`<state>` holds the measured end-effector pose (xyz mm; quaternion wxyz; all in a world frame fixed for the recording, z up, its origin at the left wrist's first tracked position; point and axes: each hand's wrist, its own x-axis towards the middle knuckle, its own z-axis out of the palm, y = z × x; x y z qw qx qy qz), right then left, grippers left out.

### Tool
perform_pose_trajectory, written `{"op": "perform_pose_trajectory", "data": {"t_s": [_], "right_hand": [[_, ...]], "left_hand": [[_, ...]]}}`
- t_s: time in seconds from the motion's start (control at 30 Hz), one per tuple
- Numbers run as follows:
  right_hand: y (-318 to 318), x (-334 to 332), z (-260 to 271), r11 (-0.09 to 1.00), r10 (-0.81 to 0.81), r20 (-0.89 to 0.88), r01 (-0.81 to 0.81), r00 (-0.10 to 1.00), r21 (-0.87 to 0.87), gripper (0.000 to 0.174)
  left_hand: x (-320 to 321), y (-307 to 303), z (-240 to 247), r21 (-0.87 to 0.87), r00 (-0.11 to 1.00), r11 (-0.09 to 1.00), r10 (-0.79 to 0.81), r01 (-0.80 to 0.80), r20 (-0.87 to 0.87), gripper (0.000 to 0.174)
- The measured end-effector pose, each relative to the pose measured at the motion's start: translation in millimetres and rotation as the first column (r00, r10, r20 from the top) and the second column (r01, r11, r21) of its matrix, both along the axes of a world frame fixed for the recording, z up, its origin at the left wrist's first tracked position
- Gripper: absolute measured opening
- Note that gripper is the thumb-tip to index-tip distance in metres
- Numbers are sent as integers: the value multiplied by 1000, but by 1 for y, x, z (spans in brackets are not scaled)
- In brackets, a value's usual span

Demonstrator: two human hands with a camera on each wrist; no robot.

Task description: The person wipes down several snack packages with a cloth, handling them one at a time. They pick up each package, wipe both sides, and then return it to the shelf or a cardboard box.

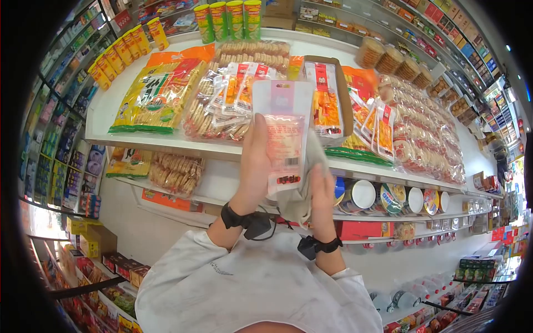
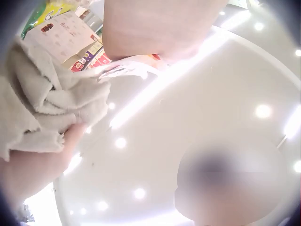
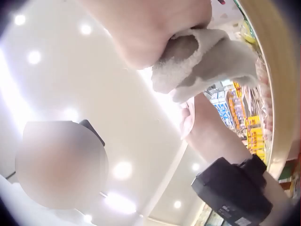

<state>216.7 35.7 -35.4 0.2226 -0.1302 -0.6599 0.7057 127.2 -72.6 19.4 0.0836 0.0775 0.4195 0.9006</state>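
In the head view my left hand (image 1: 254, 166) grips a white and pink snack pouch (image 1: 286, 147) by its left side, the thumb along the edge. Its printed back, with a barcode, faces me and the hang hole is at the top. My right hand (image 1: 322, 194) holds a crumpled grey cloth (image 1: 297, 202) at the pouch's lower right side. The left wrist view shows the cloth (image 2: 56, 94) bunched in the right hand (image 2: 42, 172), beside the left hand (image 2: 160, 28). In the right wrist view the cloth (image 3: 207, 61) hangs from the right hand (image 3: 150, 28), covering some fingers.
Ahead is a white shelf (image 1: 216, 149) bearing a yellow snack bag (image 1: 158, 91), stacked small pouches (image 1: 236, 91), an open box (image 1: 325, 100) of pouches and bagged round crackers (image 1: 419, 127). Green canisters (image 1: 227, 22) stand at the back. Lower shelves hold round tubs (image 1: 363, 194).
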Motion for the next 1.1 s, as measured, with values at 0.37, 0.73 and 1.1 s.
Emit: {"op": "perform_pose_trajectory", "data": {"t_s": [0.37,0.73,1.1], "right_hand": [[2,-5,8,996,69,-45,-66,997,60,25],[12,8,22,805,228,-217,-58,949,590,41],[-11,-9,31,742,215,-429,139,878,656,49]], "left_hand": [[-5,3,-15,-201,928,954,143,-221,-343,41],[15,7,6,-147,956,967,-234,209,-179,44],[37,2,-5,-81,986,991,-98,110,137,58]]}}
